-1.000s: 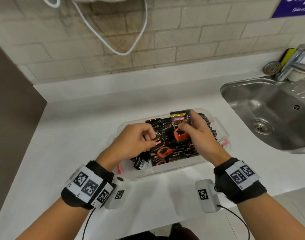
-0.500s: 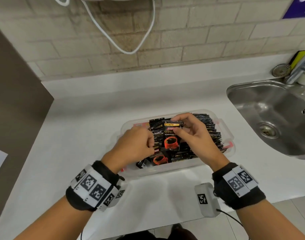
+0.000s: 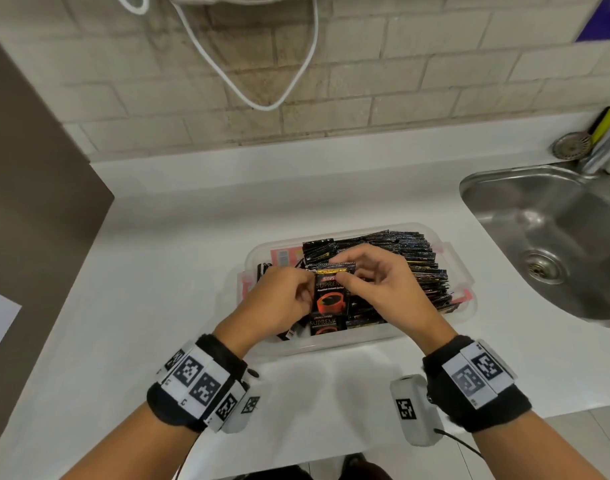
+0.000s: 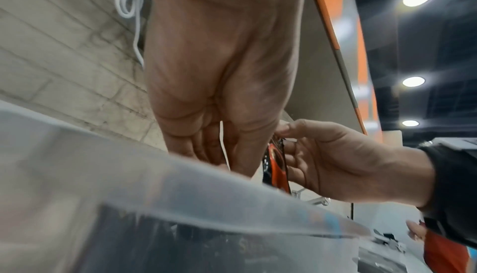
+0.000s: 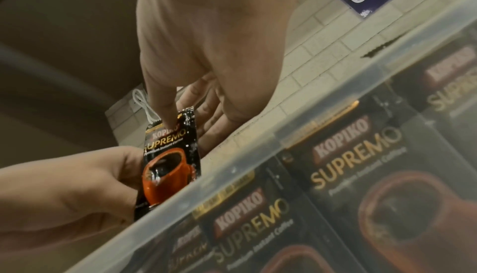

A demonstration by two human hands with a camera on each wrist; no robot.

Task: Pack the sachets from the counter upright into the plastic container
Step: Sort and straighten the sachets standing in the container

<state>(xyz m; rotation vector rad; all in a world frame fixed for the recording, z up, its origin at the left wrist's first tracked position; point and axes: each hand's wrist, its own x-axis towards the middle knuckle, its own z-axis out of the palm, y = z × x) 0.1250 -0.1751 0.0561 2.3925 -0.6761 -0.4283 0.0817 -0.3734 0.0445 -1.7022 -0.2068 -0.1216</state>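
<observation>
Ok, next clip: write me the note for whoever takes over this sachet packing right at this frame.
Left hand: grips the left edge of the held sachet.
Right hand: pinches that sachet's top edge.
The sachet is upright, face to the camera, over the near left part of the plastic container.
Done: the packed sachets stand on edge in a dense row filling the right and back of the container.
Left: seat this one upright; some sachets at the near left end look loose or tilted. No sachets are visible on the counter.

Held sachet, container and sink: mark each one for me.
held sachet (image 3: 332, 299): head view, on its printed front.
container (image 3: 348, 342): head view, on its clear near wall.
sink (image 3: 553, 216): head view, on the steel basin floor.
</observation>
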